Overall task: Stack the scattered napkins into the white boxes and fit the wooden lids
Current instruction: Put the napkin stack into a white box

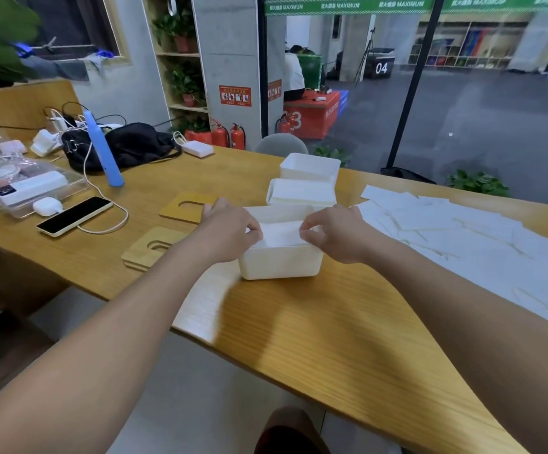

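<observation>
I've got both hands over the nearest white box [279,263] by the table [331,322] edge, left hand [230,232] and right hand [335,234] each pinching an end of a napkin [281,232] inside it; loose napkins [456,231] spread right, wooden lids [154,245] left

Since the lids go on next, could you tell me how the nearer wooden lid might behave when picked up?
The nearer wooden lid looks like a thin flat board, so probably stiff and light. It lies flush on the table, so prying up an edge may be fiddly. Its slot could offer a finger hold.
</observation>
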{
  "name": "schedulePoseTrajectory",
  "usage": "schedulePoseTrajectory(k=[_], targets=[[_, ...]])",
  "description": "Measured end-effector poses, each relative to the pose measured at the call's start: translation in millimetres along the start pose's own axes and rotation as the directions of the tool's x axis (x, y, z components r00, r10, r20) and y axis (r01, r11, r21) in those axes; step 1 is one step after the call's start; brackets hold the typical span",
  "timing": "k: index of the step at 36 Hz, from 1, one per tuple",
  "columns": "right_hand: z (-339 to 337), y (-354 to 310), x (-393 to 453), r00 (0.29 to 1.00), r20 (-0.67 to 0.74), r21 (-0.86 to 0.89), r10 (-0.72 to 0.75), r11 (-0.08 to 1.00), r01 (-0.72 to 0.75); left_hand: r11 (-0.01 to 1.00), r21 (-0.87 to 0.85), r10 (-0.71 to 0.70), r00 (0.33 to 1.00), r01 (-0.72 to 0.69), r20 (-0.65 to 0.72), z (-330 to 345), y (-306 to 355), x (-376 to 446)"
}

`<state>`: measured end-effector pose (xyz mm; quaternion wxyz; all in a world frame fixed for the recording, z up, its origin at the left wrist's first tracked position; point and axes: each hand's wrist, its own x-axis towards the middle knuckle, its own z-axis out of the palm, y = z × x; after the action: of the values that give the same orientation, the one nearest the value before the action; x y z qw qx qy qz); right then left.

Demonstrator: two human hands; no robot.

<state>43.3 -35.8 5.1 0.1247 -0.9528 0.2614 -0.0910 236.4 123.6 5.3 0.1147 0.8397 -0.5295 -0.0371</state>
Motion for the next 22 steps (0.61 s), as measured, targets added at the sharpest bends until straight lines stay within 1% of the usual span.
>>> schedulePoseTrajectory(k=[2, 4, 5, 7, 11, 14, 16, 18, 20, 22], targets=[[-3, 3, -3, 0.998, -0.058, 0.072, 0.003, 0.997, 0.001, 1.0, 0.027, 0.013, 0.996, -0.011, -0.083, 0, 3, 0], [-8, 6, -9, 0.992, -0.128, 0.18, 0.019, 0.984, 0.004, 0.999, 0.017, 0.039, 0.976, -0.036, -0.213, -1, 10, -1], [-12, 7, -12, 0.989, -0.149, 0.213, 0.022, 0.977, 0.01, 0.998, -0.004, 0.062, 0.963, -0.065, -0.261, -1, 16, -1], [-20, 9, -21, 0.986, -0.164, 0.23, 0.014, 0.973, 0.024, 0.987, -0.052, 0.129, 0.944, -0.151, -0.305, -2, 31, 1], [-28, 26, -48, 0.965, -0.26, 0.197, 0.019, 0.98, 0.034, 0.948, -0.132, 0.232, 0.915, -0.288, -0.33, 1, 72, 2], [-24, 55, -76, 0.946, -0.302, 0.161, 0.113, 0.985, -0.066, 0.923, -0.164, 0.274, 0.895, -0.347, -0.351, 13, 103, 2], [-16, 80, -96, 0.94, -0.26, 0.169, 0.222, 0.969, -0.182, 0.908, -0.204, 0.281, 0.893, -0.366, -0.351, 25, 123, 1], [-5, 106, -114, 0.932, -0.203, 0.15, 0.299, 0.951, -0.272, 0.894, -0.22, 0.303, 0.888, -0.39, -0.347, 36, 145, -3], [5, 127, -130, 0.927, -0.172, 0.104, 0.332, 0.942, -0.318, 0.88, -0.247, 0.325, 0.894, -0.405, -0.308, 48, 163, -6], [11, 143, -142, 0.928, -0.161, 0.071, 0.336, 0.942, -0.329, 0.867, -0.29, 0.334, 0.904, -0.405, -0.266, 65, 176, -5]])
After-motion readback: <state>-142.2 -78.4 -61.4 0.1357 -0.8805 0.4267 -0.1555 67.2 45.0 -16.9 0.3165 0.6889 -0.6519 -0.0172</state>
